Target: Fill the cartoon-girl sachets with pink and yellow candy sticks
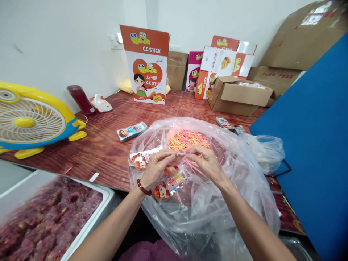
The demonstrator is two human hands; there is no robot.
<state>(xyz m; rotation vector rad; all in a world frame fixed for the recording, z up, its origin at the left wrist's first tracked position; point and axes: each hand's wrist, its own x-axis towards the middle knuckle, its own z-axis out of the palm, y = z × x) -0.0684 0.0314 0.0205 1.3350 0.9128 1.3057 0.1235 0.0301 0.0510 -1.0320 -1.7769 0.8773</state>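
Observation:
My left hand (pixel 157 165), with a beaded bracelet at its wrist, pinches one side of a small printed packet (pixel 179 157). Fingertips of my right hand (pixel 205 161) close on the packet's other side; what exactly they grip there is partly hidden. Both hands are over a large clear plastic bag (pixel 228 192) spread open on the table. Just beyond my fingers, a heap of thin pink, orange and yellow sticks (pixel 187 139) lies in the bag. Below the hands lie printed packets (pixel 178 180) with cartoon faces. Left of my left hand is another stack of printed wrappers (pixel 138 159).
A wooden table (pixel 103 134) carries a yellow fan (pixel 32 119), a bundle of wrappers (pixel 132 131) and a tall CC Stick carton (pixel 148 69). An open cardboard box (pixel 241 96) stands at the back right, near a blue panel (pixel 307 145). A white tub (pixel 107 197) of dark-red pieces is at lower left.

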